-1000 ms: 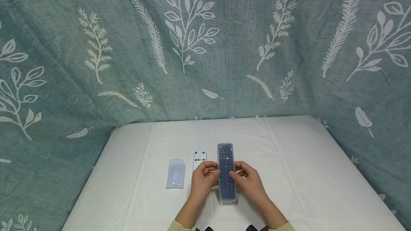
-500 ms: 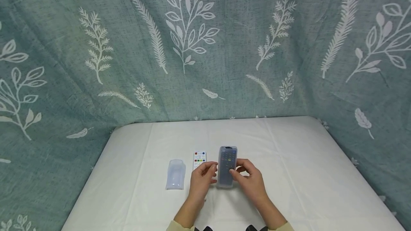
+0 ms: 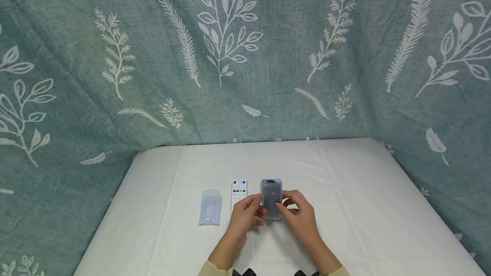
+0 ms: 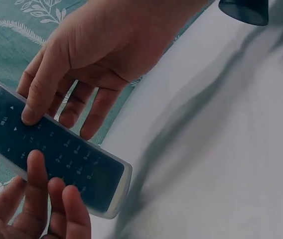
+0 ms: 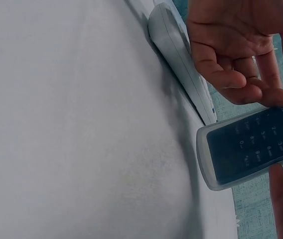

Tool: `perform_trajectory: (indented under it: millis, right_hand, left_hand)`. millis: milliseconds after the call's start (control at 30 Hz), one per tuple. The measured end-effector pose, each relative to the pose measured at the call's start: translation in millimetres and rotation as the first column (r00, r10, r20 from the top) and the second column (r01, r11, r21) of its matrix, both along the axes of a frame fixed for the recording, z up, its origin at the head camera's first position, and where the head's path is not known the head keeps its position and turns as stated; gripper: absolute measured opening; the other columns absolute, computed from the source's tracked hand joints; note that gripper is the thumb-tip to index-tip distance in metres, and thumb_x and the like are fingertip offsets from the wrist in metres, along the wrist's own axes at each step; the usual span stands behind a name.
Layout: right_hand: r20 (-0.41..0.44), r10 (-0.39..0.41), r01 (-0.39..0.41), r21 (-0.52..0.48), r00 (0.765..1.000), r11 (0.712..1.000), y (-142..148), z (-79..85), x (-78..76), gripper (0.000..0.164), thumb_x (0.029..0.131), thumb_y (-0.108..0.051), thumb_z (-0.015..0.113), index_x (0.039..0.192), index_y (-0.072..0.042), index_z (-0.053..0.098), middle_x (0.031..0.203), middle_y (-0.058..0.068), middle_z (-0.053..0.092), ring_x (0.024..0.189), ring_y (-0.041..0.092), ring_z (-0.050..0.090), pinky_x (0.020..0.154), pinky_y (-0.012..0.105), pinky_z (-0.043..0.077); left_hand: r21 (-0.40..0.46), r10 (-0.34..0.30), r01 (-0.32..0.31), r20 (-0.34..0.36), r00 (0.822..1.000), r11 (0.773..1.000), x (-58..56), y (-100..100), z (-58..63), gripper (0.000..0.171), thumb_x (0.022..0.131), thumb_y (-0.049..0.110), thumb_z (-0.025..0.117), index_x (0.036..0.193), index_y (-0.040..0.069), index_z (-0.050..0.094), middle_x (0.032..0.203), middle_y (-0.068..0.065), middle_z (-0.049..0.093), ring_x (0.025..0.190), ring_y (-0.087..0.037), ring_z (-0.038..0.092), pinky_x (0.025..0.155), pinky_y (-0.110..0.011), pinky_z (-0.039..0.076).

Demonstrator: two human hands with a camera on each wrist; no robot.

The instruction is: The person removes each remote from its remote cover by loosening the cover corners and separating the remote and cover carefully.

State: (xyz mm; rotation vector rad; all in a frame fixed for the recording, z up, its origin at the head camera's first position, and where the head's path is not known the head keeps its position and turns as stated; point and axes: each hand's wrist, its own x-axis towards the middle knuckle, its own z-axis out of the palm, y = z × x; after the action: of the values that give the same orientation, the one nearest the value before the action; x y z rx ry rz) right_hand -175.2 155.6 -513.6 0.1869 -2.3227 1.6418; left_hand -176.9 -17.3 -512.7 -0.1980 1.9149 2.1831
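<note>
Nearest the front of the table [image 3: 368, 208], the person's right hand [image 3: 303, 214] had its grip clamped on the covered remote [image 3: 270, 195], thumb laid on the face and bent fingers behind its right side. The left hand [image 3: 245, 218] had its grip apart: the left wrist view showed the thumb off the face and loosely bent fingers at the other side. The remote was held up over the table, about midway between the table's left and right edges, and tilted so that the head view showed its face foreshortened.

Holding it well probably asked for light, even pressure, since the smooth cover [image 4: 120, 191] looked likely to slide under a fingertip. With most of the hold apparently on the right, the left fingertips were well placed to steady the tilt, and the right thumb did best to lie flat so as not to press buttons through the film.

Beyond the left hand, and partly hidden by it, the white remote [image 3: 239, 191] lay on the table. The frosted case [image 3: 210, 208] lay further toward the left edge, usefully out of the way. Past the far edge hung a leafy curtain [image 3: 284, 76].
</note>
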Motion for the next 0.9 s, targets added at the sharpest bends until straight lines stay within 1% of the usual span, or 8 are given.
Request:
perform_trajectory:
  millis: [167,267,433,500,567,633,767,900]
  right_hand:
    - [-0.055,0.024,-0.024,-0.001,0.998,1.000,-1,-3.3,0.7,0.026,0.082,-0.006,0.081,0.103,-0.020,0.073,0.098,-0.004,0.067,0.082,0.004,0.063,0.067,0.019,0.059]
    - [-0.063,0.030,-0.030,-0.002,0.998,1.000,-2,-4.0,1.5,0.025,0.082,-0.005,0.080,0.102,-0.020,0.074,0.100,-0.004,0.067,0.083,0.007,0.064,0.068,0.021,0.059]
    - [-0.056,0.027,-0.027,0.004,0.998,1.000,-8,15.5,12.2,0.024,0.081,0.002,0.078,0.099,-0.012,0.073,0.099,0.001,0.067,0.082,0.017,0.065,0.070,0.023,0.060]
    - [-0.055,0.027,-0.026,0.010,0.998,1.000,-9,18.9,14.4,0.023,0.081,0.004,0.078,0.098,-0.011,0.073,0.098,0.001,0.066,0.082,0.021,0.065,0.071,0.023,0.060]
    - [-0.054,0.024,-0.023,0.015,0.998,1.000,-8,11.8,12.1,0.024,0.080,0.005,0.078,0.096,-0.012,0.072,0.099,0.000,0.066,0.083,0.024,0.064,0.073,0.023,0.059]
    - [-0.055,0.031,-0.030,0.022,0.998,0.999,-5,1.5,8.1,0.025,0.080,0.004,0.078,0.096,-0.014,0.072,0.100,-0.001,0.066,0.084,0.023,0.063,0.074,0.024,0.059]
    - [-0.090,0.086,-0.084,0.027,0.992,0.996,0,-12.0,3.4,0.025,0.082,-0.001,0.078,0.099,-0.018,0.072,0.104,-0.003,0.065,0.088,0.012,0.062,0.078,0.024,0.058]
    - [-0.112,0.145,-0.144,0.020,0.983,0.989,3,-14.7,2.4,0.019,0.087,-0.010,0.077,0.101,-0.021,0.071,0.107,-0.003,0.065,0.096,0.003,0.061,0.082,0.024,0.056]
  left_hand:
    - [0.017,-0.003,0.002,0.048,0.999,1.000,-2.9,1,1.5,0.051,0.102,0.049,0.049,0.122,0.005,0.067,0.079,-0.003,0.076,0.065,-0.009,0.061,0.058,-0.023,0.054]
    - [0.030,-0.008,0.006,0.058,0.998,1.000,-3.4,0,2.2,0.052,0.102,0.050,0.049,0.118,0.005,0.069,0.082,-0.006,0.077,0.062,-0.008,0.060,0.055,-0.021,0.051]
    - [0.050,-0.017,0.014,0.071,0.997,0.999,-1.9,0,2.1,0.048,0.101,0.048,0.052,0.113,0.006,0.071,0.084,-0.004,0.078,0.062,-0.007,0.059,0.051,-0.020,0.049]
    - [0.051,-0.021,0.017,0.076,0.997,0.999,-1.4,0,1.8,0.049,0.100,0.050,0.052,0.112,0.006,0.072,0.087,-0.005,0.078,0.062,-0.007,0.059,0.050,-0.020,0.048]
    - [0.050,-0.024,0.021,0.078,0.997,0.999,-1.6,0,1.6,0.051,0.099,0.052,0.053,0.112,0.007,0.072,0.088,-0.006,0.078,0.063,-0.007,0.059,0.051,-0.021,0.049]
    - [0.050,-0.029,0.025,0.071,0.997,0.998,-1.7,0,1.7,0.053,0.097,0.056,0.054,0.111,0.007,0.072,0.089,-0.006,0.078,0.064,-0.008,0.060,0.051,-0.021,0.050]
    - [0.070,-0.038,0.034,0.059,0.998,0.997,-2.3,0,1.2,0.051,0.096,0.055,0.056,0.110,0.009,0.072,0.085,-0.002,0.077,0.065,-0.008,0.059,0.052,-0.021,0.049]
    - [0.093,-0.042,0.037,0.054,0.998,0.995,-3.0,0,-0.1,0.042,0.097,0.047,0.059,0.111,0.009,0.071,0.081,0.002,0.076,0.066,-0.008,0.058,0.052,-0.021,0.048]
